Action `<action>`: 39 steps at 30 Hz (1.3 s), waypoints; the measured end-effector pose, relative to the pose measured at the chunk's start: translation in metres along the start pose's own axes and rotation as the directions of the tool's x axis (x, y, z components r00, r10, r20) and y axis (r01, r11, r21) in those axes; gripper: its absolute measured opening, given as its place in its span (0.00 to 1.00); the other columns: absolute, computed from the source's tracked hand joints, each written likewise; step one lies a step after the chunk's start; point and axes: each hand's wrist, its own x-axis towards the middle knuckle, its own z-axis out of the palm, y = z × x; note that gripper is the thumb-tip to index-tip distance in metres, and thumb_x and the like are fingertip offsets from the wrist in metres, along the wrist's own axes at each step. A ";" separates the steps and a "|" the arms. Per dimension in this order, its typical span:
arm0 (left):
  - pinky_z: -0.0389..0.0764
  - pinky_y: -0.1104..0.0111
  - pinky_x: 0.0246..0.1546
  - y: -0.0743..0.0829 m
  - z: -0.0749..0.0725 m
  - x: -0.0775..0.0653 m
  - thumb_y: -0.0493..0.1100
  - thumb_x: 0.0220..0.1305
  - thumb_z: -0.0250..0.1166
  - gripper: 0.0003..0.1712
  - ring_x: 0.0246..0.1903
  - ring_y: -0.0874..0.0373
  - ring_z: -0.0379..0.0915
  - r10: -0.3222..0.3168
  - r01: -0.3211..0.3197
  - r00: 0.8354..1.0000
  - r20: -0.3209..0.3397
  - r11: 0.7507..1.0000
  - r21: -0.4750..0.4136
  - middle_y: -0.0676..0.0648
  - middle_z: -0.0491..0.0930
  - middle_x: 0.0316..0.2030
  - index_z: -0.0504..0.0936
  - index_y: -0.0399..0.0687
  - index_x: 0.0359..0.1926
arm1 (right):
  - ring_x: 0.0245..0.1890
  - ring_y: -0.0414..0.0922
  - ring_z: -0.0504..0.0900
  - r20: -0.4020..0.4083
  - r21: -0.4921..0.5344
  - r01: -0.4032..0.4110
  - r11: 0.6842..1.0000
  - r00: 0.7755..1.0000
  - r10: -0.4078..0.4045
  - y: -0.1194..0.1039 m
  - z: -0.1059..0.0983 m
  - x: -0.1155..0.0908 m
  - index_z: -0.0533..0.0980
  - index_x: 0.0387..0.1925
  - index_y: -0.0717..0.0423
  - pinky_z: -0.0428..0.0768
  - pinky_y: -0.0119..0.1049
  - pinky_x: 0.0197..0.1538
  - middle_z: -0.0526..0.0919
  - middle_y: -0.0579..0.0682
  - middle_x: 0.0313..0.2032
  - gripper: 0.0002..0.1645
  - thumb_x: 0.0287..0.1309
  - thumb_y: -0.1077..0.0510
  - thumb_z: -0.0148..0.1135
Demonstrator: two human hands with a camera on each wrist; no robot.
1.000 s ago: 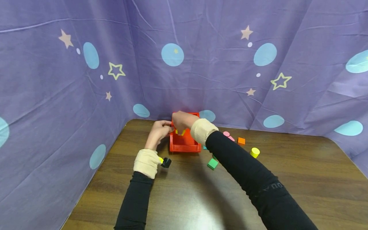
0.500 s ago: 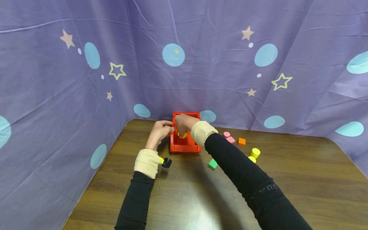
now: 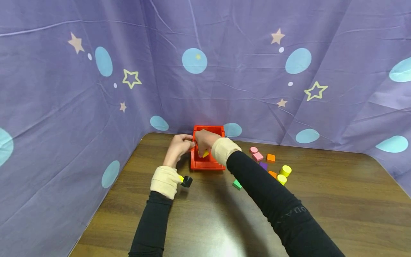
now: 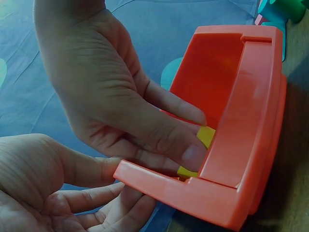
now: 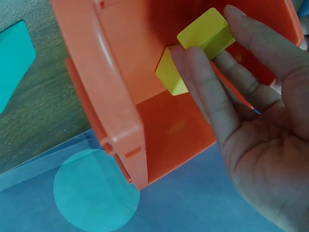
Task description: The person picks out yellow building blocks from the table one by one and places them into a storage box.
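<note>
A red open plastic box [image 3: 208, 165] stands on the table near the back curtain. My left hand [image 3: 178, 147] grips the upper edge of its left wall between thumb and fingers. My right hand [image 3: 204, 140] reaches down inside the box. In the right wrist view, its fingers and thumb pinch a yellow block [image 5: 202, 33]. A second yellow block [image 5: 169, 75] sits against the box's inner wall, partly behind the fingers. From the left wrist view, the right thumb covers much of the yellow [image 4: 205, 135].
Right of the box lie a green block [image 3: 237, 184], a purple block [image 3: 263, 166], yellow cylinders [image 3: 285, 170], pink pieces [image 3: 257, 156] and orange blocks [image 3: 270, 158]. A teal piece [image 5: 14, 63] shows beside the box. The patterned curtain [image 3: 240, 89] rises behind the table.
My right hand has moved slightly toward me and lower within the box. The right forearm has shifted left, uncovering purple, orange and yellow pieces. My left hand keeps its grip on the wall.
</note>
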 end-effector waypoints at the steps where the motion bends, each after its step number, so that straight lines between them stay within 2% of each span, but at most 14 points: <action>1: 0.87 0.64 0.47 0.000 0.000 0.000 0.29 0.62 0.61 0.22 0.32 0.62 0.77 0.001 -0.001 1.000 -0.001 1.000 0.002 0.43 0.83 0.41 0.80 0.31 0.59 | 0.23 0.42 0.73 0.001 0.015 -0.002 1.000 1.000 0.002 0.000 0.000 0.000 0.80 0.36 0.59 0.73 0.30 0.25 0.77 0.47 0.28 0.13 0.52 0.63 0.78; 6: 0.86 0.59 0.51 0.000 0.001 -0.001 0.29 0.63 0.61 0.23 0.31 0.63 0.76 0.000 0.000 1.000 0.001 1.000 0.013 0.45 0.83 0.38 0.80 0.32 0.60 | 0.24 0.43 0.73 0.018 0.033 -0.024 0.999 1.000 0.024 0.002 0.005 0.004 0.79 0.37 0.59 0.72 0.30 0.24 0.77 0.48 0.28 0.14 0.51 0.63 0.77; 10: 0.85 0.66 0.45 0.000 0.002 -0.001 0.28 0.63 0.61 0.23 0.30 0.63 0.75 -0.005 0.005 1.000 0.004 1.000 0.000 0.47 0.80 0.35 0.79 0.31 0.60 | 0.23 0.43 0.72 0.022 0.047 -0.039 0.998 0.999 0.038 0.004 0.009 0.006 0.77 0.34 0.59 0.71 0.31 0.23 0.75 0.49 0.27 0.12 0.52 0.65 0.75; 15: 0.83 0.71 0.40 0.000 0.004 -0.002 0.29 0.64 0.61 0.22 0.30 0.64 0.75 -0.011 0.011 1.000 0.003 1.000 -0.011 0.46 0.80 0.37 0.80 0.31 0.59 | 0.21 0.43 0.70 0.012 0.045 -0.036 0.998 0.999 0.035 0.006 0.014 0.007 0.74 0.31 0.58 0.69 0.30 0.21 0.74 0.48 0.24 0.11 0.50 0.69 0.70; 22: 0.82 0.74 0.36 -0.001 0.003 -0.001 0.28 0.63 0.61 0.22 0.30 0.64 0.75 -0.005 0.005 1.000 0.000 1.000 -0.016 0.47 0.81 0.37 0.80 0.31 0.59 | 0.23 0.44 0.73 -0.004 0.053 -0.032 0.998 0.999 0.033 0.005 0.016 0.006 0.77 0.36 0.59 0.72 0.30 0.23 0.76 0.49 0.27 0.12 0.50 0.68 0.72; 29: 0.86 0.66 0.46 -0.001 0.001 0.000 0.29 0.63 0.62 0.22 0.34 0.61 0.78 0.005 -0.005 1.000 0.003 1.000 0.002 0.41 0.84 0.42 0.81 0.32 0.58 | 0.25 0.44 0.74 -0.004 0.054 -0.043 0.998 0.999 0.043 0.004 0.017 0.005 0.79 0.40 0.61 0.74 0.30 0.25 0.78 0.51 0.31 0.13 0.51 0.68 0.71; 34: 0.87 0.65 0.44 -0.001 0.000 -0.001 0.29 0.61 0.62 0.21 0.34 0.59 0.80 0.027 -0.027 1.000 0.005 1.000 0.011 0.40 0.86 0.40 0.82 0.31 0.56 | 0.25 0.44 0.76 -0.011 0.084 -0.034 0.996 0.999 0.035 0.005 0.018 0.002 0.79 0.43 0.62 0.76 0.30 0.26 0.80 0.52 0.34 0.15 0.52 0.68 0.71; 39: 0.85 0.60 0.53 -0.001 0.000 0.000 0.31 0.64 0.62 0.22 0.37 0.58 0.79 0.001 -0.001 1.000 0.003 0.999 0.040 0.37 0.84 0.49 0.81 0.34 0.60 | 0.22 0.43 0.77 -0.029 0.084 0.000 0.996 1.000 0.003 0.006 0.020 -0.001 0.80 0.40 0.63 0.77 0.29 0.25 0.81 0.53 0.35 0.12 0.52 0.68 0.71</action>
